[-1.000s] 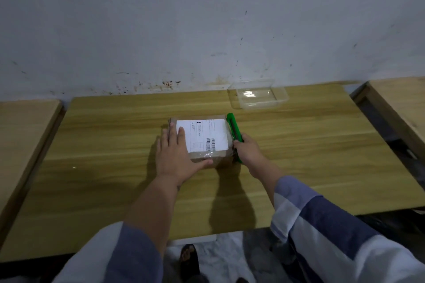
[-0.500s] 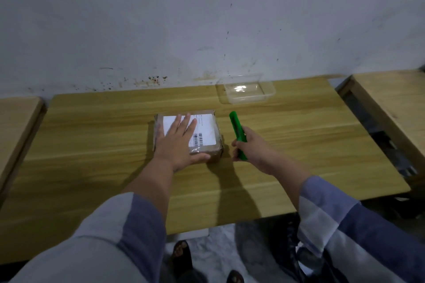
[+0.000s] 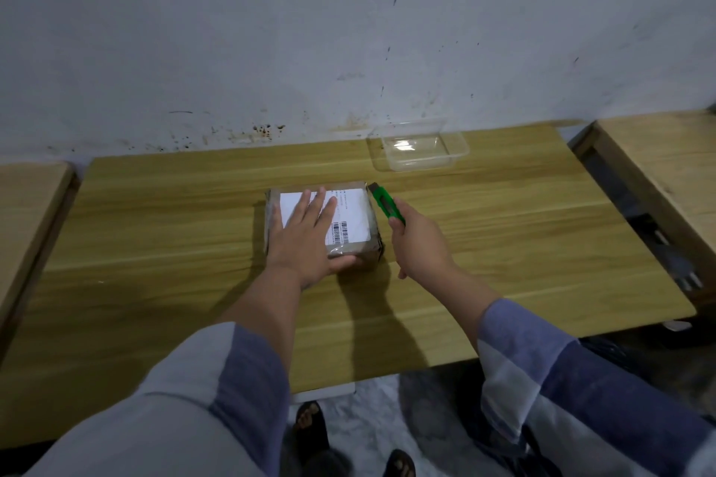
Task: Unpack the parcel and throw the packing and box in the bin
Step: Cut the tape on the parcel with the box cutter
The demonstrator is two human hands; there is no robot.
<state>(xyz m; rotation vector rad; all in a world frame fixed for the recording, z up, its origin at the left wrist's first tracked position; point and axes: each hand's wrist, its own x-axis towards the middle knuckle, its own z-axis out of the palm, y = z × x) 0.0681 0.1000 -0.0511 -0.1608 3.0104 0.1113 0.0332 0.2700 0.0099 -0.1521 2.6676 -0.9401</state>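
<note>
Brown cardboard wrapped in clear tape: the small square parcel (image 3: 323, 221) sits near the middle of the pale wooden table (image 3: 155, 244), its white shipping label with a barcode facing up. The person's left hand (image 3: 306, 240) lies flat on top of it, fingers straight and spread across the label, thumb along the near edge, pinning it down. The right hand (image 3: 416, 246) is wrapped around the rear of a green plastic utility knife (image 3: 385, 203), whose tip points at the parcel's far right corner, just beside the cardboard; whether the blade touches the tape I cannot tell.

From here the job looks barely begun. The box appears sealed, no flap is lifted, nothing has come out, and no bin is in sight. Cutting the tape, emptying the box and discarding the packing all remain. A clear plastic tray (image 3: 420, 149) sits by the wall, well apart.
</note>
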